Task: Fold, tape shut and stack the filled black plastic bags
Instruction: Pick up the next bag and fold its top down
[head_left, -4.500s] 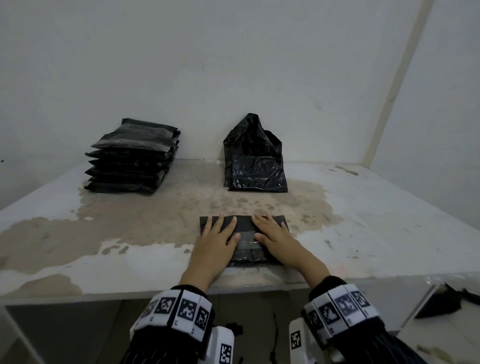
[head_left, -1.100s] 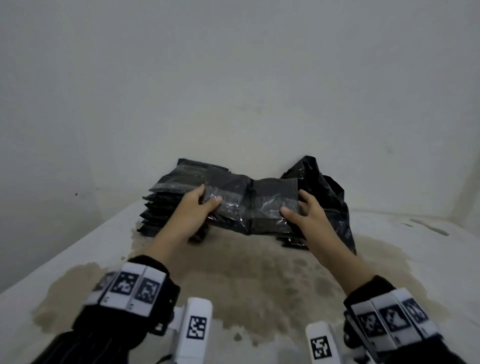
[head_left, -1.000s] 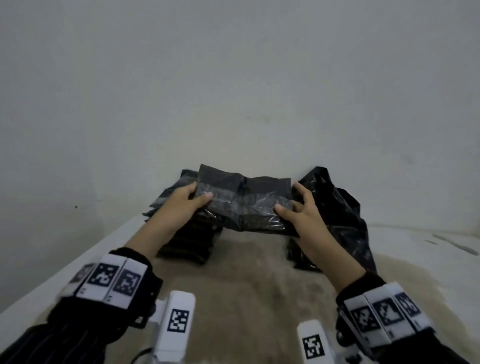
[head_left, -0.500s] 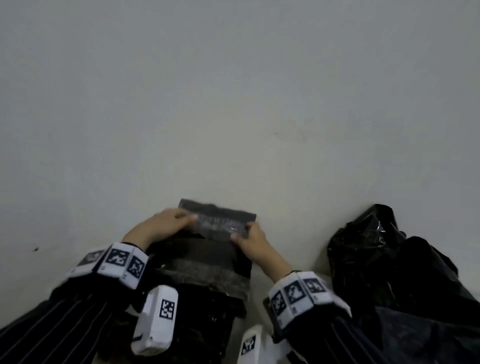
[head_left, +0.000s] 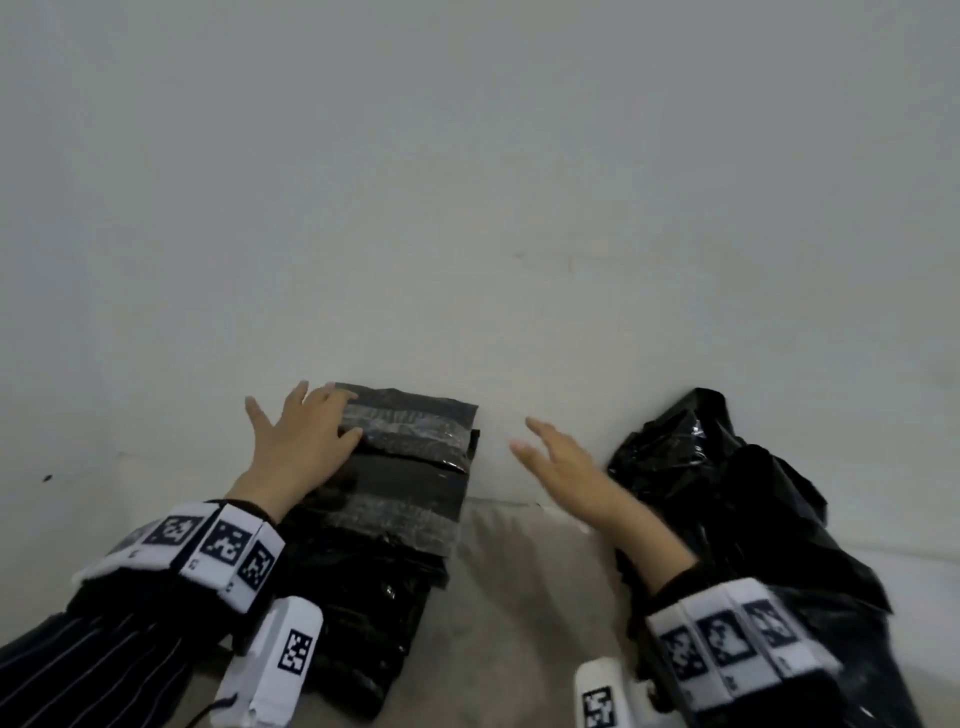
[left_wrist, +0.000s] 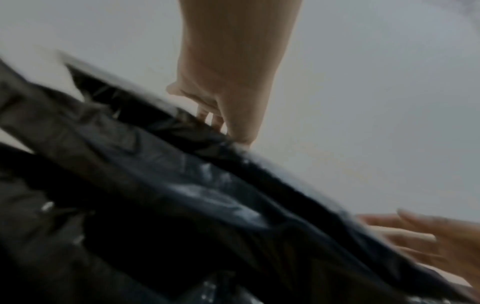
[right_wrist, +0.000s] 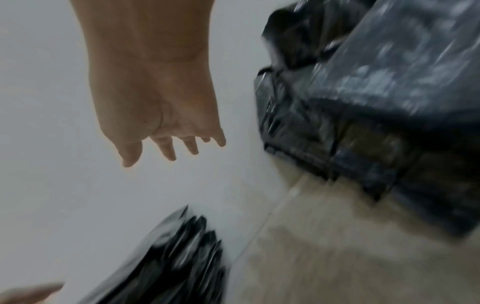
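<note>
Left hand: my left hand (head_left: 298, 441) lies flat, fingers straight, on the folded, taped black plastic bag (head_left: 410, 423).
Right hand: my right hand (head_left: 563, 462) hovers spread, holding nothing.
Bag: tops the stack of black packets (head_left: 363, 571) against the wall.
Right side: crumpled black plastic sack (head_left: 737, 519).

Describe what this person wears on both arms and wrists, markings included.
Both hands, the left hand and the right hand, are bare. Each wrist carries a band of white blocks printed with black square codes, plus a white camera unit bearing one such code. The left sleeve is dark with thin white pinstripes.
</note>
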